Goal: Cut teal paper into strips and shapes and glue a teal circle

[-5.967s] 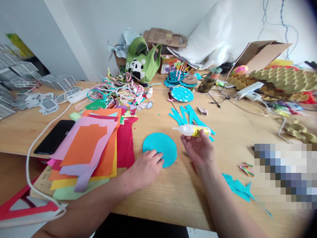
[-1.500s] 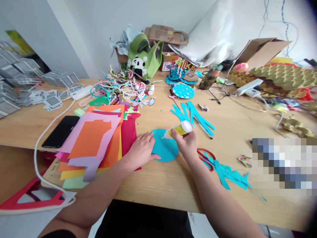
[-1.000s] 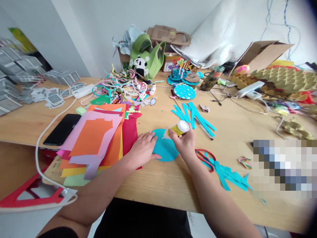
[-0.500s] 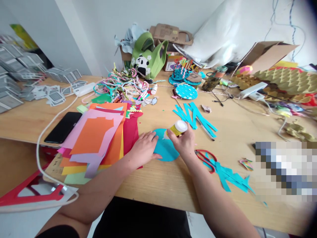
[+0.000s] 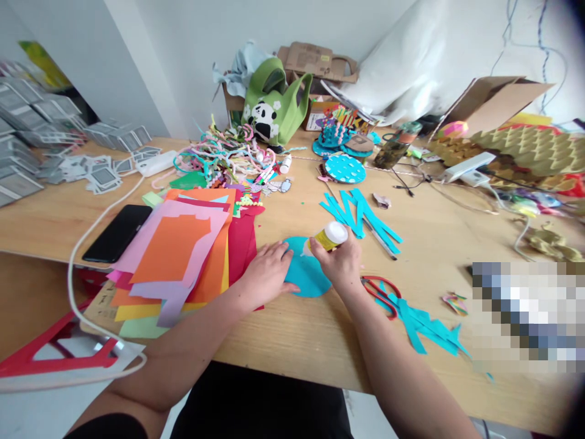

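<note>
A round piece of blue paper (image 5: 307, 277) lies flat on the table in front of me. My left hand (image 5: 270, 267) rests on its left side, fingers stretched out and thumb apart. My right hand (image 5: 342, 259) is closed around a glue stick (image 5: 329, 236) with a yellow label and a white end. The glue stick is tilted, its lower end at the upper right part of the blue round. Just right of my right wrist lie red-handled scissors (image 5: 382, 292), partly over blue paper strips (image 5: 427, 329). More blue strips (image 5: 359, 213) lie beyond my right hand.
Coloured paper sheets (image 5: 176, 244) and a black phone (image 5: 117, 233) lie to the left. Behind them is a heap of pipe cleaners (image 5: 219, 155). A blue dotted disc (image 5: 345, 168), a green panda bag (image 5: 286, 113) and a bottle (image 5: 397, 146) stand further back. A white cable (image 5: 73, 268) hangs over the left edge.
Almost nothing differs. The glue stick and my right hand are at nearly the same spot on the blue round, and my left hand stays in place. The view has shifted very slightly.
</note>
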Demonstrator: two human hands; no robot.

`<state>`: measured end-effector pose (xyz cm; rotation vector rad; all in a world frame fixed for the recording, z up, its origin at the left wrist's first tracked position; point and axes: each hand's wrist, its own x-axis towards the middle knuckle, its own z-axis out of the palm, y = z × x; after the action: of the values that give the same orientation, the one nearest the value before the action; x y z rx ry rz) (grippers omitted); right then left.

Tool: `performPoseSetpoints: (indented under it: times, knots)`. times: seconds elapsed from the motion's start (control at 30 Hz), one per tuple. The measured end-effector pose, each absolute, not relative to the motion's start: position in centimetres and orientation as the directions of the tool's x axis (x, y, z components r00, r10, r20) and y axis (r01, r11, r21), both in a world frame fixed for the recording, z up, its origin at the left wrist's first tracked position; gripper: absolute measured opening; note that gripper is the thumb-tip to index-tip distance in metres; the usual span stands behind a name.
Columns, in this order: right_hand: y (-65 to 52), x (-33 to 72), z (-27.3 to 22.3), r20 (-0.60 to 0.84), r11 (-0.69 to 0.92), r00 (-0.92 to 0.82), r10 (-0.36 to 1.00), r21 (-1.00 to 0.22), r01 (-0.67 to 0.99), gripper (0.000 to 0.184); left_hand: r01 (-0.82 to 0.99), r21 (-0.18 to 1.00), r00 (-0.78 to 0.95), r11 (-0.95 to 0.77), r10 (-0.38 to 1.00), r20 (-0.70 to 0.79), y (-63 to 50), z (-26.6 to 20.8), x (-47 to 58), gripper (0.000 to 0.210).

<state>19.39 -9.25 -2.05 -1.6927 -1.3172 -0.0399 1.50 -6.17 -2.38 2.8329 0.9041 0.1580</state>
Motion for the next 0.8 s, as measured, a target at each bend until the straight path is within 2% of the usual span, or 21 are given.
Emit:
performPoseSetpoints:
  times: [0.8]
  knots:
    - [-9.19,19.47,-2.23,0.491,-0.019,0.498,0.715,-0.697,0.716,0.036,0.564,0.176,0.815,-0.807,0.579,0.041,-6.15,-2.34,1.44,0.077]
